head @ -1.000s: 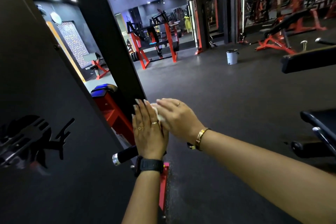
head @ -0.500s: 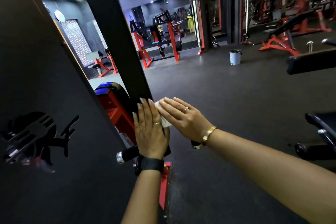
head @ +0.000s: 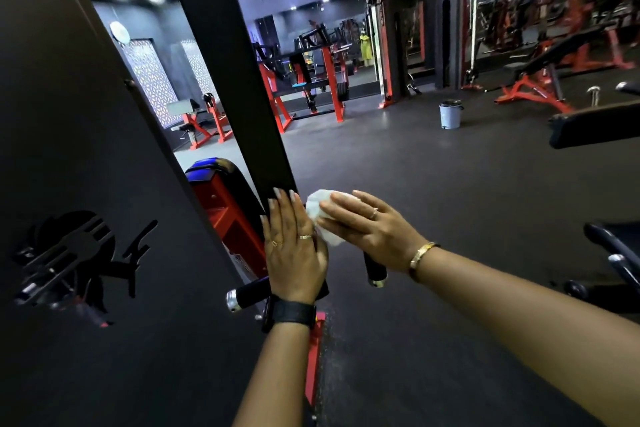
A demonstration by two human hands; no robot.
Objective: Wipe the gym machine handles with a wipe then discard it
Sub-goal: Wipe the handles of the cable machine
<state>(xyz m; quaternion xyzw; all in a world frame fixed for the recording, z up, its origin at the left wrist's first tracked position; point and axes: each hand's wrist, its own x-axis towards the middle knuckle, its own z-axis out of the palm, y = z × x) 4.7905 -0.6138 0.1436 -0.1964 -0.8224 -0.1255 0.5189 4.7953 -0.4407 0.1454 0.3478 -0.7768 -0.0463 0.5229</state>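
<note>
A crumpled white wipe (head: 320,215) shows between my two hands at centre frame. My right hand (head: 363,229) lies over the wipe with fingers stretched flat, pressing it toward my left hand. My left hand (head: 294,250), palm down with straight fingers, lies over a black machine handle (head: 247,293) with a chrome end cap. A second black handle (head: 374,270) hangs under my right wrist. Whether the wipe touches a handle is hidden by the hands.
A black upright post (head: 235,73) rises just beyond my left hand, beside the machine's dark panel (head: 86,184) and red frame (head: 228,215). A small lidded bin (head: 450,114) stands on the dark floor far ahead. Black benches (head: 595,128) sit at right.
My right hand has slid a little to the right, so more of the white wipe and the second handle under the wrist now show. My left hand stays on its handle.
</note>
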